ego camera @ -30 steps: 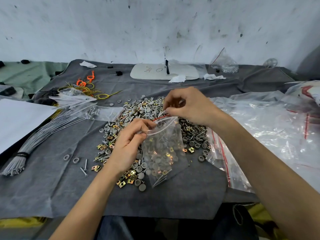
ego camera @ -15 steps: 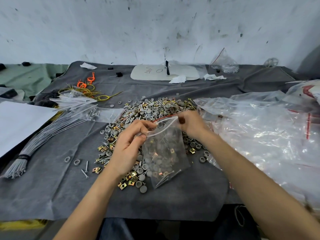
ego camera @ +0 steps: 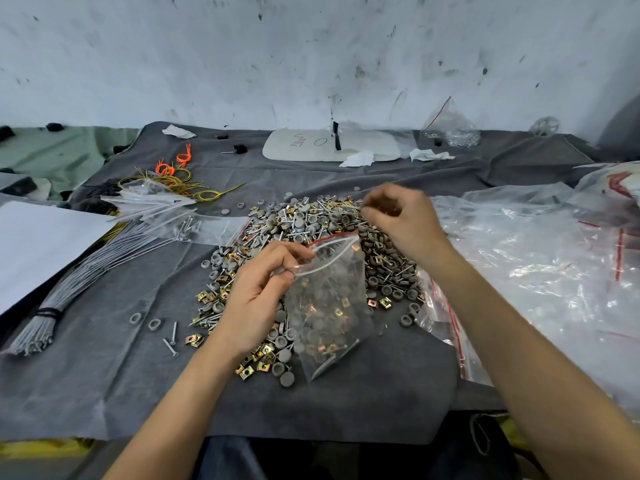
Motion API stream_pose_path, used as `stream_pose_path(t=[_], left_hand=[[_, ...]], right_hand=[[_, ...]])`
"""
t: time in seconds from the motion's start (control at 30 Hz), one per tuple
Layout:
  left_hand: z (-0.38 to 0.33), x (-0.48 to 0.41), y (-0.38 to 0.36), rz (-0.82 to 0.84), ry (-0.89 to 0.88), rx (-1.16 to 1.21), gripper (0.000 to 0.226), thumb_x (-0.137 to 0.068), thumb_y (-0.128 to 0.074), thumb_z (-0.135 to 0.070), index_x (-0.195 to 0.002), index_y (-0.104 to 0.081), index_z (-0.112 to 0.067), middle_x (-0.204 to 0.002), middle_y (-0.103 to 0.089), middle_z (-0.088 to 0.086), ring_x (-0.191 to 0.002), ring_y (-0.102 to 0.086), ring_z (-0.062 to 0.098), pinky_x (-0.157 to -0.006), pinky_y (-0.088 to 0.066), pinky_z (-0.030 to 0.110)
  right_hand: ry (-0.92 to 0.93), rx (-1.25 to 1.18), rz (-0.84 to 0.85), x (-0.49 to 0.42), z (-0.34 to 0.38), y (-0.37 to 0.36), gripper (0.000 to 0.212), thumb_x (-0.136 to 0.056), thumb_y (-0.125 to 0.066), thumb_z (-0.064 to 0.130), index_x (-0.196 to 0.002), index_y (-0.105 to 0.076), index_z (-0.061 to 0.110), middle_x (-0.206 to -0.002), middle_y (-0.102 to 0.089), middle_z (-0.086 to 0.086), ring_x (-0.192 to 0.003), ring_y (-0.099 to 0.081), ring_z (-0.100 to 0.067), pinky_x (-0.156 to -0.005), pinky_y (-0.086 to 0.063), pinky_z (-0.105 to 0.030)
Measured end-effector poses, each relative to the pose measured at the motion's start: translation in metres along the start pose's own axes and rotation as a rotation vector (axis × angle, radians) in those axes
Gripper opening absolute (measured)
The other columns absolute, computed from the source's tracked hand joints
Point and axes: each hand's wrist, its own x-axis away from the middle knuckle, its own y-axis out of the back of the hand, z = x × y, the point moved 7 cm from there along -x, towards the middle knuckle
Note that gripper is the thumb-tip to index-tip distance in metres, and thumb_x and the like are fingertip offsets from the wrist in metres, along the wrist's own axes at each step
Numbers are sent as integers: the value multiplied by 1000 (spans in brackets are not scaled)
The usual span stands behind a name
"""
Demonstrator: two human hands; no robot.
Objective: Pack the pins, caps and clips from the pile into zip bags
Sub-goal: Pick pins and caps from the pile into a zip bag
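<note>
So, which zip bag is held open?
The zip bag at the near edge of the pile: the left hand pinches its red-lined mouth open. The flat bag at left and the heap of bags at right lie unheld.

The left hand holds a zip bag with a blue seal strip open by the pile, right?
Not quite: the strip is red, not blue. The head view shows the left hand pinching the zip bag open by the pile.

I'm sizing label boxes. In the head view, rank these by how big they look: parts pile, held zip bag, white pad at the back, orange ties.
1. parts pile
2. zip bag, though it is nearest the camera
3. white pad, farther off, so it may look smaller than it is
4. orange ties
</note>
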Motion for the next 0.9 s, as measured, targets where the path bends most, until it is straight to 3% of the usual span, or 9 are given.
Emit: stream_pose_path(t=[0.1,0.17,0.23,0.3,0.43,0.5,0.63,0.73,0.9], left_hand=[[-7,-3,-4,23,-47,-56,12,-82,-41,-27,-72,-47,-22,-108,-66,7,-105,-60,17,-87,-45,29],[-11,-5,-8,37,-78,-98,12,-83,-41,-27,-73,-46,-24,-109,-66,6,-106,-60,17,-87,-44,28],[-14,-6,-11,49,-101,-126,13,-84,-41,-26,-73,-47,-21,-110,-66,3,-106,-60,13,-87,-43,25],[-16,-6,-13,54,-122,-138,15,-85,-41,-25,-73,-47,-18,-110,-65,2,-107,-60,12,-87,-44,26],[-16,-5,-10,38,-120,-106,12,-84,-41,-24,-73,-46,-23,-111,-66,4,-106,-60,17,-87,-44,29],[-13,-4,-8,21,-96,-75,12,-83,-42,-24,-72,-46,-21,-110,-66,4,-106,-60,17,-87,-44,28],[-12,-3,-6,-6,-82,-40,12,-82,-43,-24,-72,-47,-21,-108,-67,2,-105,-61,15,-85,-45,27],[-11,-4,-6,-9,-83,-33,11,-82,-43,-24,-73,-47,-21,-108,-67,2,-104,-61,17,-85,-45,29],[-10,-3,-5,-14,-59,-22,11,-82,-43,-25,-73,-48,-21,-109,-67,0,-105,-60,14,-86,-45,28]], right_hand=[[199,37,148,8,56,11,13,-82,-72,8,-83,-68,21,-81,-68,9,-72,-62,0,-72,-48,-10],[325,259,304,19,80,1,7,-83,-72,10,-86,-71,17,-82,-67,8,-72,-56,3,-72,-42,-9],[421,487,432,30,89,-12,8,-85,-71,18,-92,-72,17,-89,-64,6,-81,-51,-2,-80,-40,-16],[441,489,450,33,91,-12,14,-85,-70,25,-98,-72,19,-97,-63,7,-90,-52,-4,-85,-39,-19],[233,125,72,15,64,26,7,-86,-69,19,-91,-70,24,-85,-65,12,-78,-60,-2,-74,-45,-15],[46,131,-22,10,23,27,8,-88,-67,17,-92,-70,23,-86,-66,10,-76,-58,-4,-75,-46,-20],[-228,342,219,28,-65,-25,13,-88,-67,12,-101,-70,12,-102,-66,-4,-94,-59,-15,-86,-45,-24],[-174,467,229,40,-95,-46,14,-84,-70,16,-96,-68,8,-90,-52,-1,-94,-56,-24,-70,-32,-26],[-50,559,155,47,-92,-48,12,-87,-62,13,-97,-67,9,-97,-62,-7,-93,-58,-26,-75,-45,-36]])
